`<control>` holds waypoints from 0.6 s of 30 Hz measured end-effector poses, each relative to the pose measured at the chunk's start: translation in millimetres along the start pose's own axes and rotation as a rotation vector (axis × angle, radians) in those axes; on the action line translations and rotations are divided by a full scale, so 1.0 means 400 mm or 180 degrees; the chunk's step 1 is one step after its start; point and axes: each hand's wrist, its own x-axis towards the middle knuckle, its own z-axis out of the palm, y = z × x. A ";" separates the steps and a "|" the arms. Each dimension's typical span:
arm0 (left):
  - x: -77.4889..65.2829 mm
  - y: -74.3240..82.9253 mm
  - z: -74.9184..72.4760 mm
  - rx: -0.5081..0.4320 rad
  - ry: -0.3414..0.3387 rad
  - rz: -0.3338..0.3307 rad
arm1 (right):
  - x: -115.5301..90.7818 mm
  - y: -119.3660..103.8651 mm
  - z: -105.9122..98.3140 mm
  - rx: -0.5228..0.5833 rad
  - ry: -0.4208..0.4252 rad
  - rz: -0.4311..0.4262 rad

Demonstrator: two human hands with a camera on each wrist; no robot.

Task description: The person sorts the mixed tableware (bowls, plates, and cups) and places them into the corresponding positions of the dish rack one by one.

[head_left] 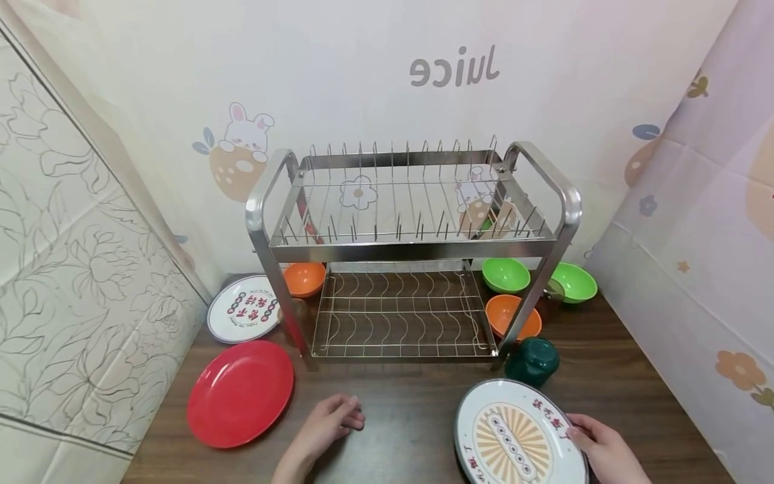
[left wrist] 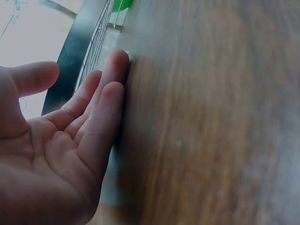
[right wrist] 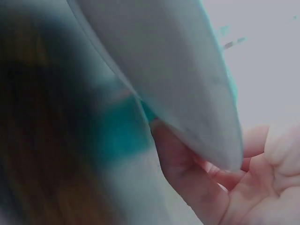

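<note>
My right hand (head_left: 605, 449) grips the right edge of a round white plate (head_left: 519, 437), printed with a yellow sunburst and red characters. In the right wrist view the plate (right wrist: 173, 70) is tilted, with its rim between thumb and fingers. Whether a second plate lies beneath it, I cannot tell. Loosely bent and holding nothing, my left hand (head_left: 326, 430) is low over the table in front of a two-tier metal dish rack (head_left: 411, 252). To its left lies a red plate (head_left: 242, 393). A dark green cup (head_left: 532, 361) is just behind the white plate.
Another white plate (head_left: 243, 309) with red characters lies at the back left, beside an orange bowl (head_left: 304, 278). By the rack's right side are a second orange bowl (head_left: 514, 316) and two green bowls (head_left: 506, 275). Patterned cloth walls (head_left: 387, 81) enclose the wooden table (head_left: 387, 403).
</note>
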 end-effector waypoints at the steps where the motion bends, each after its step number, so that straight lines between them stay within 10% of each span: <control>1: 0.000 0.000 0.001 0.0005 0.0005 0.0003 | -0.001 -0.014 0.011 -0.0010 0.0010 -0.0045; 18: -0.019 0.026 0.046 0.0120 -0.0089 0.0117 | -0.012 -0.166 0.210 0.0289 0.0104 -0.0557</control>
